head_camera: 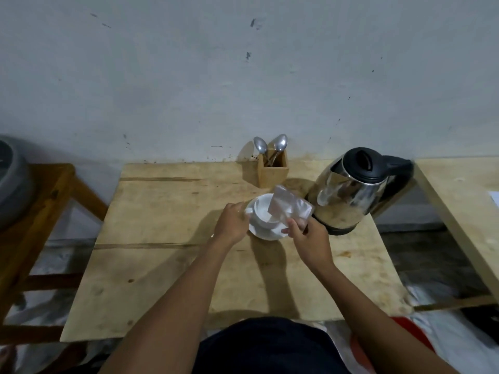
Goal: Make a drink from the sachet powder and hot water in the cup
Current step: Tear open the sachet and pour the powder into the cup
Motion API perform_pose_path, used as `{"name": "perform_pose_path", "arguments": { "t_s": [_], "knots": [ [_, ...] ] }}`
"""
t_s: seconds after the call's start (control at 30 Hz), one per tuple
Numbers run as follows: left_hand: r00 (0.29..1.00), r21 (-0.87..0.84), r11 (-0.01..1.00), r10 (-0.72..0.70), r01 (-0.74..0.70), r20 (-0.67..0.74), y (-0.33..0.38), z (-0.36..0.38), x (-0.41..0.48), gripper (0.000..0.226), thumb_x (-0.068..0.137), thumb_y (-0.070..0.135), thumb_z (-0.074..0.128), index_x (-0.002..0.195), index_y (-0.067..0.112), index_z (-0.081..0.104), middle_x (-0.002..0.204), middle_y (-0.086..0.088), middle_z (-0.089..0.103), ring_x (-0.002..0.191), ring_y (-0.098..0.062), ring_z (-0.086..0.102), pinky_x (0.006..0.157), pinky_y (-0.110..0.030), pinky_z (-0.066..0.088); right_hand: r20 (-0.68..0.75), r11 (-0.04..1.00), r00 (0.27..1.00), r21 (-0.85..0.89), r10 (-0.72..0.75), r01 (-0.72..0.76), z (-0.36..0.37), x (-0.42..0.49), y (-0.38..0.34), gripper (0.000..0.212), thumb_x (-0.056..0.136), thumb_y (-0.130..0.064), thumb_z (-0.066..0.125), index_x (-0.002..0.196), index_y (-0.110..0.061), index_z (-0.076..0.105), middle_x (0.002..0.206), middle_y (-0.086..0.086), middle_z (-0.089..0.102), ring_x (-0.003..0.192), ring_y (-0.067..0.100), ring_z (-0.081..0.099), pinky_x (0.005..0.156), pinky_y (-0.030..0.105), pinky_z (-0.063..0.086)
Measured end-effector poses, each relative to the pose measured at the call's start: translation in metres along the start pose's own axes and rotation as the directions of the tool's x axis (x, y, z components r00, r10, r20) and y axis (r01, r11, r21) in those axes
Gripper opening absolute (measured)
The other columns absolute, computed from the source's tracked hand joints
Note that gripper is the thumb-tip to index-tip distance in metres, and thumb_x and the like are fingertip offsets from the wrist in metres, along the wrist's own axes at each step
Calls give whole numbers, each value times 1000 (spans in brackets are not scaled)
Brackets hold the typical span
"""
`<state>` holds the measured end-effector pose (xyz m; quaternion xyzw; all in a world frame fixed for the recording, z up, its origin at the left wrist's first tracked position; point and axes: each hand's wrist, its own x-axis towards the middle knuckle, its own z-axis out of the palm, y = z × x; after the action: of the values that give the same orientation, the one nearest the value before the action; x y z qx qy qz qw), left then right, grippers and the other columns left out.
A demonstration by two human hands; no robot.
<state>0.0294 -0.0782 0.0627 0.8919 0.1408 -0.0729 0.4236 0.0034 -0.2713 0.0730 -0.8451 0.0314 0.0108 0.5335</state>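
A white cup stands on a white saucer in the middle of the wooden table. My left hand grips the cup's handle on its left side. My right hand holds a silvery sachet tilted over the cup, one corner pointing down into it. Whether powder is falling cannot be seen. A steel kettle with a black lid and handle stands just right of the cup.
A small wooden holder with two spoons stands against the wall behind the cup. A wooden stool with a grey basin is at the left. Another wooden surface lies at the right.
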Motion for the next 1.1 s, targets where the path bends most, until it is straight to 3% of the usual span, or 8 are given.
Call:
{"name": "perform_pose_path", "arguments": {
  "t_s": [0.17, 0.33, 0.5, 0.63, 0.83, 0.9, 1.0, 1.1],
  "knots": [
    [998, 82, 994, 65, -65, 4, -8, 11, 11, 26, 94, 20, 51, 113, 8, 65, 110, -16, 64, 102, -33, 60, 82, -34, 46, 57, 994, 998, -104, -14, 20, -12, 16, -5, 10, 96, -23, 61, 97, -14, 66, 78, -1, 74, 74, -1, 71, 56, 18, 50],
    [997, 58, 996, 68, -67, -24, -12, 14, 19, 22, 92, 20, 54, 105, 10, 69, 99, -10, 67, 91, -29, 62, 77, -36, 49, 142, 956, 990, -289, -3, 45, -17, 38, -10, 16, 96, -33, 57, 92, -18, 62, 86, -2, 72, 80, 15, 72, 67, 38, 58],
    [994, 5, 996, 94, -94, -51, -17, 17, 19, 21, 91, 17, 57, 107, 12, 69, 99, -7, 69, 90, -25, 63, 76, -34, 49, 189, 869, 982, -487, 2, 91, -18, 53, -19, 25, 98, -38, 49, 110, -20, 62, 101, 3, 73, 93, 26, 68, 72, 36, 52],
    [992, -37, 992, 114, -117, -57, -21, 18, 20, 21, 92, 17, 56, 108, 13, 70, 101, -5, 69, 90, -22, 63, 74, -29, 47, 197, 833, 980, -535, -37, 139, -10, 57, -26, 17, 98, -30, 51, 85, -18, 53, 84, 1, 58, 80, 24, 61, 60, 29, 33],
    [986, -52, 987, 149, -153, -76, -25, 18, 21, 20, 94, 20, 56, 105, 13, 71, 97, -7, 70, 87, -24, 63, 74, -34, 49, 172, 803, 982, -574, -73, 161, -8, 64, -28, 41, 93, -31, 60, 62, -19, 37, 59, -9, 41, 59, 19, 45, 46, 29, 26],
    [983, -47, 985, 164, -168, -82, -26, 19, 21, 19, 94, 19, 56, 103, 12, 71, 97, -8, 70, 86, -23, 63, 74, -34, 50, 200, 787, 977, -590, -75, 181, -9, 66, -28, 37, 94, -33, 60, 67, -19, 41, 68, -6, 50, 65, 19, 47, 51, 31, 30],
    [982, -60, 983, 170, -175, -88, -27, 19, 22, 18, 93, 17, 57, 101, 10, 71, 96, -9, 71, 85, -24, 63, 75, -35, 51, 194, 757, 974, -617, -120, 216, -11, 69, -27, 29, 94, -36, 61, 77, -13, 61, 84, 4, 66, 76, 24, 61, 58, 32, 40],
    [981, -78, 980, 174, -181, -81, -28, 19, 23, 17, 92, 16, 58, 98, 9, 71, 94, -10, 71, 86, -25, 65, 75, -37, 51, 221, 743, 962, -615, -159, 265, -12, 69, -27, 23, 92, -36, 65, 92, -16, 77, 83, 2, 68, 80, 22, 62, 58, 29, 33]
  ]
}}
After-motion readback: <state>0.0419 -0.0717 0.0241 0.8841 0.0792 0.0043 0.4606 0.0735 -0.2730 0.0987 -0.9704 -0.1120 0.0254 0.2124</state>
